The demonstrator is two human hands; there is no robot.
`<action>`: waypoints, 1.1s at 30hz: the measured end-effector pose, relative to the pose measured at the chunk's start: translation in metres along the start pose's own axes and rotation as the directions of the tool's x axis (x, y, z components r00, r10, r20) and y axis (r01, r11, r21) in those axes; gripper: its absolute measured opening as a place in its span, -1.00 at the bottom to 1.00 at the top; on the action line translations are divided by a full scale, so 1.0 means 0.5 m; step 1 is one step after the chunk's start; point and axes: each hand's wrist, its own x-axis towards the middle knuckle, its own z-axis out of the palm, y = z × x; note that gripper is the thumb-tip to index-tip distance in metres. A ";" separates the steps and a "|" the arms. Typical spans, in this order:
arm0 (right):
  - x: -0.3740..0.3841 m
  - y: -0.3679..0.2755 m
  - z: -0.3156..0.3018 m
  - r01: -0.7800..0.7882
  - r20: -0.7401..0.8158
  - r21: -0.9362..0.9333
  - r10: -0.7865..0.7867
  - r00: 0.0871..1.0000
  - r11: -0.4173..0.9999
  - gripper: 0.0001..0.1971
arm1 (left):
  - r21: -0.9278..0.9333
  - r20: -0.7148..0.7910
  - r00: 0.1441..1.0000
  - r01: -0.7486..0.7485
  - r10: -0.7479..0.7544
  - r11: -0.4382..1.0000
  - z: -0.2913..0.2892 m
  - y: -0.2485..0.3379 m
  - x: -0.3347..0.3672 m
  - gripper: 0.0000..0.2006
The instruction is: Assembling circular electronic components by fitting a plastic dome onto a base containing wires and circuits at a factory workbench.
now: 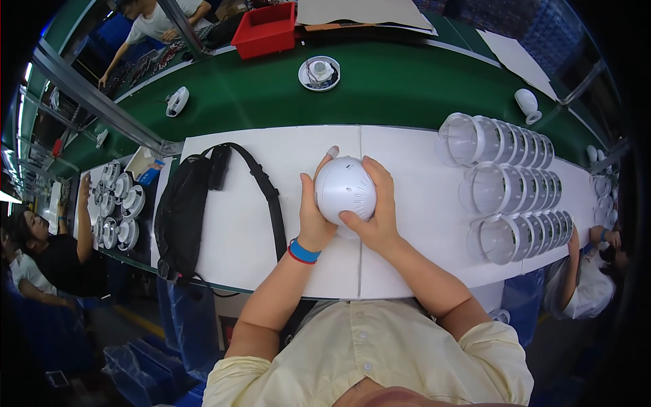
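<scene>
Between my hands, above the white worktop (400, 271), is a round white plastic housing (342, 186) with slots and a small hole on its surface. My left hand (317, 214) cups its left side, fingers partly hidden behind it; a blue band circles that wrist. My right hand (380, 210) wraps the right side, its thumb pressed low on the front. Both hands are closed on the housing. What lies beneath it is mostly hidden.
A black bag (184, 210) with a strap lies left. Several rows of nested clear cups (498, 241) stand right. On the green conveyor belt (237, 91) sit an open round unit (319, 73) and a white device (527, 105). A red bin (266, 30) is behind; people work at both sides.
</scene>
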 end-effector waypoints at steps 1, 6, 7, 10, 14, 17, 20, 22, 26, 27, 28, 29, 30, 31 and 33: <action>-0.001 0.000 0.003 0.071 -0.028 -0.035 -0.072 0.997 0.997 -0.16 | -0.035 -0.036 0.999 0.014 -0.015 0.999 0.007 0.000 -0.004 -0.26; 0.035 0.021 -0.005 -0.166 0.109 0.013 0.163 0.981 0.986 -0.23 | -0.157 -0.120 0.990 0.058 -0.078 0.986 -0.002 -0.001 0.003 -0.32; 0.046 0.032 -0.020 -0.330 0.205 0.062 0.311 0.928 0.942 -0.27 | -0.129 -0.113 0.977 0.165 -0.180 0.978 0.000 0.004 0.006 -0.34; 0.108 -0.012 -0.086 -0.811 0.539 0.148 0.641 0.546 0.566 -0.32 | -0.121 -0.064 0.941 0.324 -0.333 0.938 -0.006 0.026 0.007 -0.36; 0.100 -0.022 -0.078 -0.839 0.544 0.249 0.647 0.534 0.483 -0.40 | -0.099 -0.065 0.921 0.376 -0.383 0.921 -0.021 0.035 0.009 -0.34; 0.116 0.041 -0.052 -0.699 0.312 0.419 0.631 0.711 0.580 -0.35 | 0.302 -0.152 0.966 0.247 -0.209 0.921 -0.053 0.042 0.012 -0.31; 0.226 0.180 -0.059 -0.538 0.031 0.530 0.619 0.785 0.655 -0.22 | 0.453 -0.213 0.939 -0.151 0.271 0.879 -0.045 0.104 0.004 -0.41; 0.315 0.211 -0.043 -0.460 -0.205 0.520 0.628 0.750 0.720 -0.22 | 0.513 -0.175 0.834 -0.376 0.523 0.772 -0.029 0.230 -0.043 -0.52; 0.446 0.473 -0.137 -0.454 -0.592 0.401 0.604 0.534 0.795 0.00 | 0.544 -0.087 0.468 -0.717 0.879 0.436 0.009 0.465 -0.158 -0.61; 0.464 0.475 -0.119 -0.528 -0.625 0.346 0.610 0.487 0.776 0.04 | 0.571 -0.061 0.371 -0.748 0.926 0.338 -0.018 0.515 -0.213 -0.61; 0.487 0.517 -0.152 -0.483 -0.578 0.377 0.608 0.544 0.790 0.04 | 0.585 -0.145 0.260 -0.756 0.955 0.295 -0.034 0.552 -0.249 -0.62; 0.505 0.559 -0.201 -0.460 -0.551 0.367 0.587 0.593 0.809 0.05 | 0.599 -0.224 0.148 -0.759 0.963 0.256 -0.053 0.581 -0.281 -0.63; 0.509 0.541 -0.146 -0.552 -0.641 0.249 0.562 0.523 0.796 -0.05 | 0.626 -0.275 0.023 -0.754 0.961 0.197 -0.091 0.602 -0.349 -0.67; 0.522 0.573 -0.190 -0.465 -0.577 0.219 0.498 0.647 0.858 -0.21 | 0.621 -0.387 -0.104 -0.764 0.916 0.176 -0.126 0.615 -0.380 -0.72; 0.524 0.593 -0.206 -0.420 -0.483 0.214 0.469 0.739 0.882 -0.40 | 0.653 -0.506 -0.248 -0.735 0.826 0.180 -0.226 0.613 -0.487 -0.76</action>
